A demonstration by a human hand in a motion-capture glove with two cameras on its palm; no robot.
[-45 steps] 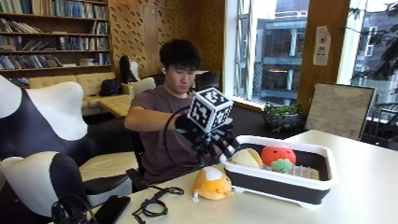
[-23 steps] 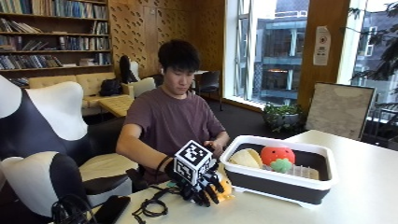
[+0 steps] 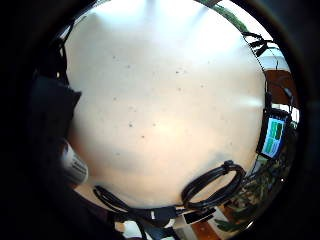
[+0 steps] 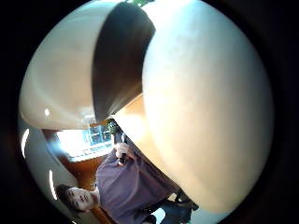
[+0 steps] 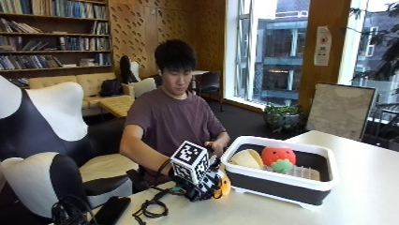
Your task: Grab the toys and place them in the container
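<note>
A yellow-orange plush toy [image 5: 223, 185] lies on the white table [image 5: 349, 201], just in front of the container's near corner. My gloved right hand [image 5: 203, 187] is down on it, fingers curled round its side, so only the toy's edge shows. The container [image 5: 277, 177] is a tub with a white rim and dark walls. A red tomato toy [image 5: 276, 156] and a pale yellow toy [image 5: 246, 159] lie inside it. The thumb side palm view shows the tub's dark wall [image 4: 119, 65] close by. The person's bare left hand [image 5: 215, 148] rests at the tub's back corner.
A coiled black cable [image 5: 150, 208] and a dark phone [image 5: 112, 211] lie on the table beside my hand. The little finger side palm view also shows the cable coil [image 3: 215, 186] and a lit phone [image 3: 272, 137]. A black-and-white chair [image 5: 43, 154] stands behind.
My hand has come down from beside the tub's rim to the table and has closed over the yellow-orange toy. The toys in the tub have not moved.
</note>
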